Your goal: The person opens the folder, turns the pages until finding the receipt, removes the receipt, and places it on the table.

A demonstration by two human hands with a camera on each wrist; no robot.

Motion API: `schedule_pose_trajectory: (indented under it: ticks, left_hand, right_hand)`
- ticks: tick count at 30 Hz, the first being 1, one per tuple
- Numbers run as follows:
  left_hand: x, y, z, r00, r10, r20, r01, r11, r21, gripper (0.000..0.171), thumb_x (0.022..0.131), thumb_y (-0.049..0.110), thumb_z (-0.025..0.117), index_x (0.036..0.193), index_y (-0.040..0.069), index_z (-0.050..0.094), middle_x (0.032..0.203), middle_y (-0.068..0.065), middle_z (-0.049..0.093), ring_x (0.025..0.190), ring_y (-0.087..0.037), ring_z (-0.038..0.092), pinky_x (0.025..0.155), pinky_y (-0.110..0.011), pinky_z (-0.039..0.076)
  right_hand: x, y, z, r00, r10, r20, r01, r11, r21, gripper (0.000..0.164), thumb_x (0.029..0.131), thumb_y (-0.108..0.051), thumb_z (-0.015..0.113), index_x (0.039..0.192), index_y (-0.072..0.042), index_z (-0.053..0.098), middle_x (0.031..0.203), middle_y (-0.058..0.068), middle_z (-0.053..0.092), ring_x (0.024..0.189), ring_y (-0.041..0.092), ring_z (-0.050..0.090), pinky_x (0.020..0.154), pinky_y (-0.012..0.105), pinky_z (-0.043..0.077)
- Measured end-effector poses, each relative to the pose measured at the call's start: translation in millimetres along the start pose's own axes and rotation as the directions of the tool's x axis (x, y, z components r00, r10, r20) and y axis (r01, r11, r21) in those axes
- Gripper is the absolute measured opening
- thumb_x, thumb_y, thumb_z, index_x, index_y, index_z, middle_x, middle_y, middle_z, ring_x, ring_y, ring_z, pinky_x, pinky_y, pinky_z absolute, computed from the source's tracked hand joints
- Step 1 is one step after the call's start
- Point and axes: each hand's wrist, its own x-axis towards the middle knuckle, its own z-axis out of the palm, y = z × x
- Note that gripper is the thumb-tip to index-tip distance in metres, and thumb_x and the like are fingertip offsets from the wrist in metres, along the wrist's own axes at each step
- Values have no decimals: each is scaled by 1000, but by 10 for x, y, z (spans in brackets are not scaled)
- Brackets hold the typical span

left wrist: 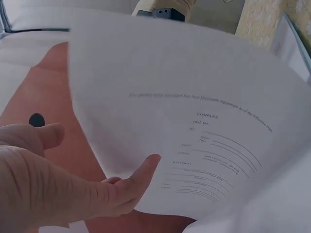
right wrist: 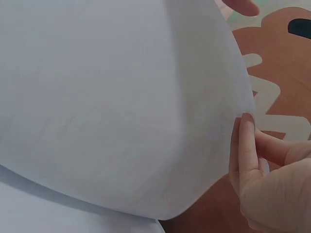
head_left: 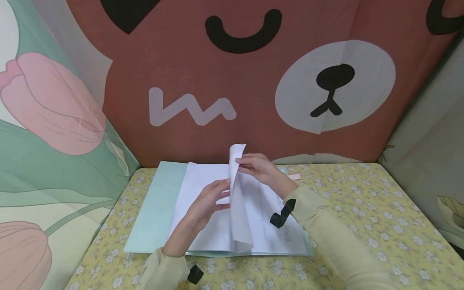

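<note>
A mint-green folder lies spread open on the table, with white paper on both sides. One sheet stands raised and curved in the middle. My right hand pinches its far edge between thumb and fingers, plainly seen in the right wrist view. On the left side of the sheet, my left hand touches it with extended fingers, thumb held apart. Printed text and blank signature lines show on the face toward the left wrist camera. The sheet's other face looks blank in the right wrist view.
The table carries a yellow floral cloth. A pink tab sticks out beyond the folder's right side. Behind the table hangs a brown cloth with a cartoon bear, and a tulip-patterned cloth hangs on the left.
</note>
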Motion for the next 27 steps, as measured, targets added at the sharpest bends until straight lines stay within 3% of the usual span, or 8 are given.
schedule_pose_trajectory:
  ticks: [4,8,14,20,27]
  left_hand:
    - [-34,28,-5,999,-18,-43,21,998,62,66,104,35,61,151,-6,40,146,-23,51,137,-39,47,108,-58,43]
    - [-43,29,-17,996,-29,-89,38,994,104,63,99,19,63,152,-5,39,145,-24,52,129,-35,53,103,-55,45]
    - [-31,-33,-93,993,51,-106,-34,987,155,61,90,-1,52,149,-9,42,137,-27,58,115,-34,62,84,-39,55]
    - [-30,-96,-227,983,93,-157,-56,973,224,58,89,-5,50,147,-9,47,134,-25,61,115,-36,63,95,-46,53]
    - [-75,-115,-477,976,65,-209,-10,967,253,56,95,-4,48,151,-7,43,141,-26,57,123,-38,59,107,-53,47]
  right_hand:
    - [41,53,88,1000,-9,-29,10,1000,15,48,101,3,63,146,11,50,138,22,58,107,24,68,94,33,56]
    - [62,95,161,1000,-12,-23,12,1000,18,47,100,3,65,145,11,51,137,23,59,115,28,66,93,34,57]
    - [10,91,180,999,-15,41,14,1000,11,44,101,2,64,142,12,52,127,23,63,115,31,68,89,35,59]
    - [-41,31,15,993,-57,105,59,998,-19,38,102,2,60,138,14,54,111,19,71,94,24,74,91,37,58]
    - [-77,-49,-319,994,-92,59,94,995,-38,29,102,-1,63,128,10,61,100,14,74,89,23,75,90,37,59]
